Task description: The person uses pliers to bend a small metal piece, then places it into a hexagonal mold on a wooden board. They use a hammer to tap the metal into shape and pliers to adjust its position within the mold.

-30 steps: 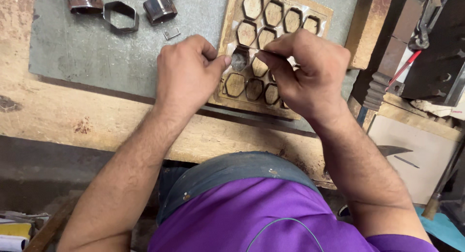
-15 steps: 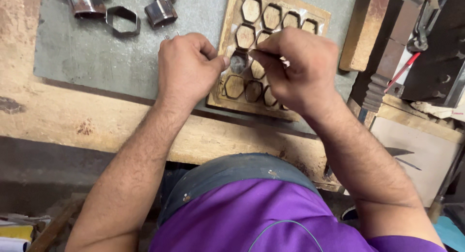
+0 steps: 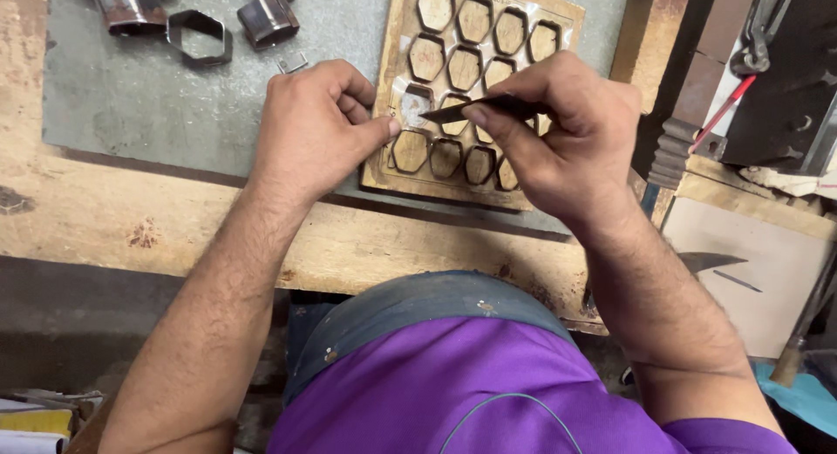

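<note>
We see the flat wooden board with hexagonal cut-outs (image 3: 514, 13) near the grey bench top's (image 3: 131, 96) front edge. Left hand (image 3: 309, 127) fisted, pinning its left edge; right hand (image 3: 567, 136) clamped on a thin dark blade (image 3: 458, 112). Best keep the tip low, board pinned.

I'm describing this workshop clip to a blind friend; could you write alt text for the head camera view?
Seen from above, a person's right hand holds a thin dark blade over a wooden board cut with rows of hexagonal holes, while the left hand steadies the board's edge. The board lies on a grey sheet on a worn wooden bench, with loose hexagonal metal rings nearby.
</note>
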